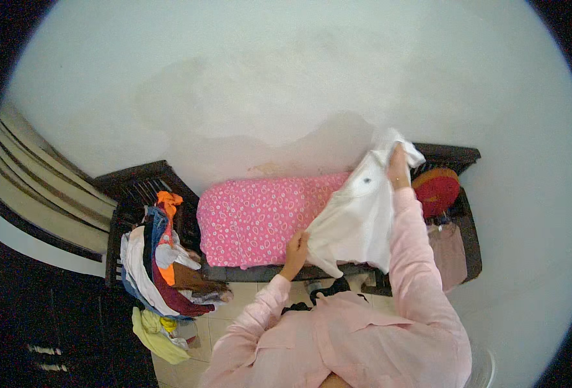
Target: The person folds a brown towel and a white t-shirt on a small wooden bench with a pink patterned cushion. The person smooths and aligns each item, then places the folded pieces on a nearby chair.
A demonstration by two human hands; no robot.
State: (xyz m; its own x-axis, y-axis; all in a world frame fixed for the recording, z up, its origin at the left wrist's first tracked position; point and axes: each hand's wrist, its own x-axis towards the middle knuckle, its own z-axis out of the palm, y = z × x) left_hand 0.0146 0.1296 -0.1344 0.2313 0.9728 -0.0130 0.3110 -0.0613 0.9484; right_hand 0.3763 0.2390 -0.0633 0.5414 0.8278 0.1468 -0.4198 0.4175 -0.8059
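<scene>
A white garment [359, 213] with a small dark mark is stretched between my two hands. My left hand [295, 252] pinches its lower left edge. Higher up and to the right, my right hand [398, 167] grips the bunched upper end. The garment hangs over the right part of a pink cushion [257, 220] with a white flower and drop pattern. This cushion lies on a dark wooden bench [266, 274], whose right part is partly hidden by my right arm.
Several clothes [155, 262] hang in a heap over the bench's left arm, with a yellow-green cloth [157, 337] below them. On the right sit a red and orange round-edged object [435, 193] and a pale pink cloth [447, 257]. Dark cabinet [63, 315] stands at left; a stained wall [286, 87] rises behind.
</scene>
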